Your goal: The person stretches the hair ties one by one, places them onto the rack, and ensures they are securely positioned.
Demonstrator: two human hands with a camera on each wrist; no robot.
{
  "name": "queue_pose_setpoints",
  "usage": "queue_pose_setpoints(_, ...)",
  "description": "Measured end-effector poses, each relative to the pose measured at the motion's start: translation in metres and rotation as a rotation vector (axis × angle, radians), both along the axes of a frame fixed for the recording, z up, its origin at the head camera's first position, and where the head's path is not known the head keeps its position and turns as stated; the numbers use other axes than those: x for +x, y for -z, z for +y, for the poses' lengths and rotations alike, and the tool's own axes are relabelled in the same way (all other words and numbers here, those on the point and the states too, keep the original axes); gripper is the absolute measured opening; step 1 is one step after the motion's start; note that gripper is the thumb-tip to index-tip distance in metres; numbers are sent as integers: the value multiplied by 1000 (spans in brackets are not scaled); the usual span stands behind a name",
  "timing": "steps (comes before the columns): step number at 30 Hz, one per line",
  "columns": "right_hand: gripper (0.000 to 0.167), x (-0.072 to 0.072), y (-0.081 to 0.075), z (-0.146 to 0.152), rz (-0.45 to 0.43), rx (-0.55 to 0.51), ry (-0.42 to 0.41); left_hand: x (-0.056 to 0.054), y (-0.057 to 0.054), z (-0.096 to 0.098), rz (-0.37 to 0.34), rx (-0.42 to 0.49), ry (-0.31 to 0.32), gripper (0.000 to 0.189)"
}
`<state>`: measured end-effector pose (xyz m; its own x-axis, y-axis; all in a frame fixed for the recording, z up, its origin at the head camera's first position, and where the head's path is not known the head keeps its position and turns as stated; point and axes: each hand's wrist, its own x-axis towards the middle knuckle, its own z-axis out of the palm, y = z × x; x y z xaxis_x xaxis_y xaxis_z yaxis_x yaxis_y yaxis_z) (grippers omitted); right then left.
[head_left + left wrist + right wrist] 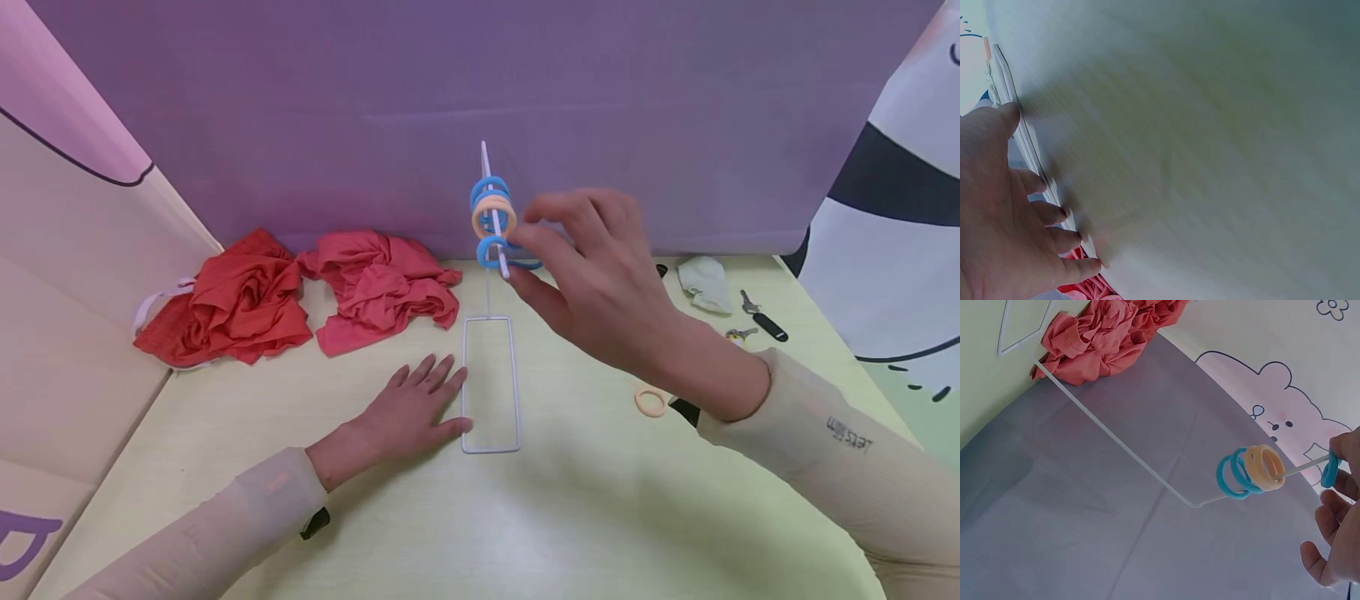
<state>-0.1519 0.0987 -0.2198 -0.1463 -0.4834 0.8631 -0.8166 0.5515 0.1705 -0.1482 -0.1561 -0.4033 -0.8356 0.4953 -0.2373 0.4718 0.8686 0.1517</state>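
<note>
A white wire stand has a flat rectangular base on the table and a tall upright that bends into a rod. Along that rod hang blue rings and orange rings, bunched together. At the rod's free end, my right hand pinches another blue ring between thumb and finger; the rod's tip runs through it in the right wrist view. My left hand lies flat with its fingers spread, thumb and fingertips at the left side of the base.
Crumpled red cloth and pinkish-red cloth lie at the back left. To the right are a loose orange ring, a white cloth item, and keys with a black fob. A purple panel stands behind the table.
</note>
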Motion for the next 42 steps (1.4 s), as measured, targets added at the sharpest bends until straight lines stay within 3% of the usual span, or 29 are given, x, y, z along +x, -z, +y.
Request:
queue_pose_setpoints(8,19,-10,4,-5,-30,-11,36,0,2,-1,9,7,2,83)
queue_pose_setpoints(19,12,-25,7,-9,4,-65,95,0,2,0,15,2,1,83)
queue_pose_setpoints(42,25,-32,14,-5,-71,-14,172,0,1,-1,5,10,2,83)
